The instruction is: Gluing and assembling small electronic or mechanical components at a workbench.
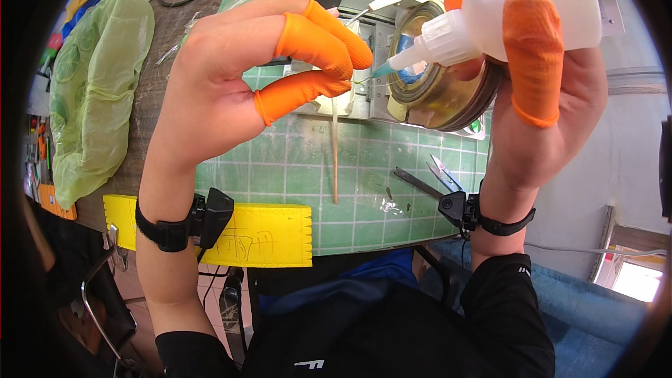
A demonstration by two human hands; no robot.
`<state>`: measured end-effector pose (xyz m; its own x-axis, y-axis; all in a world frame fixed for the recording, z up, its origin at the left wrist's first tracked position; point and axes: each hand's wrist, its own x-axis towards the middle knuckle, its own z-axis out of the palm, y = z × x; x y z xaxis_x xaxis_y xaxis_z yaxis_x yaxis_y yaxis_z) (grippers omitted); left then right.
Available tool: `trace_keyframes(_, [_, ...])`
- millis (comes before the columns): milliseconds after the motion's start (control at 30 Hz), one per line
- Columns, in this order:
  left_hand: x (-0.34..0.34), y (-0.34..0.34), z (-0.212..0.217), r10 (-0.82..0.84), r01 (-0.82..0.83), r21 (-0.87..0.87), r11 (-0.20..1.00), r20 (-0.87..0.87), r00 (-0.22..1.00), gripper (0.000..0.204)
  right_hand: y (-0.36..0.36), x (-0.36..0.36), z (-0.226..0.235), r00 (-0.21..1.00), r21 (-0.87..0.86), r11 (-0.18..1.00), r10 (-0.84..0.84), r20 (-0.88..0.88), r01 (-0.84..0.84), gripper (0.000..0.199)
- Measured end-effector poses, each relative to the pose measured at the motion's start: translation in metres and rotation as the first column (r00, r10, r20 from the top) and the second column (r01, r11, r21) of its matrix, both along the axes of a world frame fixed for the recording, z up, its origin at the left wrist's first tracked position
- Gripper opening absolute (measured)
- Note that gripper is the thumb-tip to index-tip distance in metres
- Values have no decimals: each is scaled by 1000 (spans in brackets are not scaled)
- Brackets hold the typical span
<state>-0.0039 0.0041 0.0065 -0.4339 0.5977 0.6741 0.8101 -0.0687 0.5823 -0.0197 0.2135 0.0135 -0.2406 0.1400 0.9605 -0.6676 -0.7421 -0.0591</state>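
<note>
Nozzle [382,70] near strand [359,82], just left of the reel [458,101].
Left fingers [301,96] pinched together on the strand; right fingers [533,63] wrapped around the bottle [490,10], over the reel's right edge. Likely trouble: too hard a squeeze or a wobble, wetting orange fingertip covers or the reel.

Above the far part of the green gridded cutting mat [280,168], the left hand [220,70], in orange finger cots, has its grip pinched on a fine strand [367,82]. Above the mat's far right, the right hand [572,108], also in orange cots, holds a translucent squeeze bottle [546,7], nozzle just beside the left fingertips. On the mat lie a slim wooden stick [334,157], dark tweezers [418,183] and thread snips [446,173]. A crumpled pale-green plastic cover [105,91] lies left of the mat.
</note>
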Motion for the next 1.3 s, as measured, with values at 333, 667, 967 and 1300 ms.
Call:
trace_keyframes(333, [-1,5,0,-15,15,14,1000,21,1000,21,0,38,14,963,249,960,-183,197,132,36])
trace_keyframes(667, [4,-7,2,-28,27,16,1000,28,999,20,-19,71,29,856,492,847,-396,333,201,29])
trace_keyframes(967, [12,10,-4,91,-89,-20,996,190,978,20,70,115,56,631,850,437,-757,170,295,59])
trace_keyframes(1300, [2,-1,1,105,-96,-76,993,123,987,19,317,244,80,-568,830,-380,-818,-95,408,33])
